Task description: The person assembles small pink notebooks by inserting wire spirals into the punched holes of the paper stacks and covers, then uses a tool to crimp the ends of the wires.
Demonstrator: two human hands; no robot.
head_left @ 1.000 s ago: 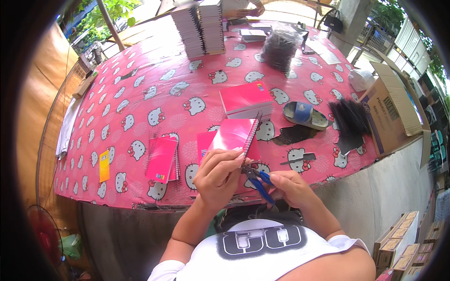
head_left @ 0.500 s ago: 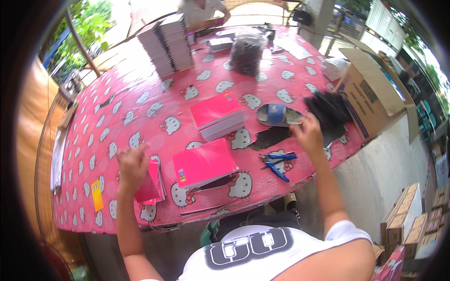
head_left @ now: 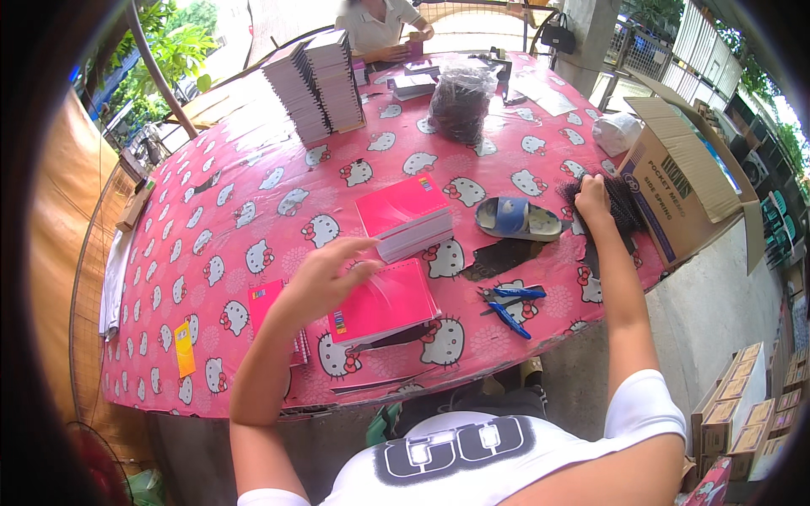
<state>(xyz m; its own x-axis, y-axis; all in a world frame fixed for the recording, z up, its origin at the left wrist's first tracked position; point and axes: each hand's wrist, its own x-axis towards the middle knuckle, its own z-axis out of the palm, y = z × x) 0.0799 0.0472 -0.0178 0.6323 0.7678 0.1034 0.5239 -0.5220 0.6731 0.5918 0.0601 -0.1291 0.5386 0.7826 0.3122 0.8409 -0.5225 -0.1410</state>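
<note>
My left hand (head_left: 331,271), fingers stretched and apart, hovers at the left edge of a low stack of pink notebooks (head_left: 384,297). A taller stack of pink notebooks (head_left: 403,207) stands just beyond it. Partly hidden under my left forearm lie more pink notebooks (head_left: 265,297), some with a spiral edge. My right hand (head_left: 593,199) is at a heap of black spiral binding coils (head_left: 626,207), its fingers pinched on a coil at the heap's left side. Between my hands are a blue-strapped slipper (head_left: 516,219) and blue-handled cutting pliers (head_left: 512,308).
Tall stacks of spiral-bound notebooks (head_left: 314,91) stand at the far left, near a plastic bag of dark material (head_left: 461,105). An open cardboard box (head_left: 675,185) is at the right edge. A yellow card (head_left: 184,348) lies near left. Across the table sits another person (head_left: 380,29).
My left hand has moved right, from the notebooks at the left to the low pink stack. My right hand has gone from beside the slipper to the black coils.
</note>
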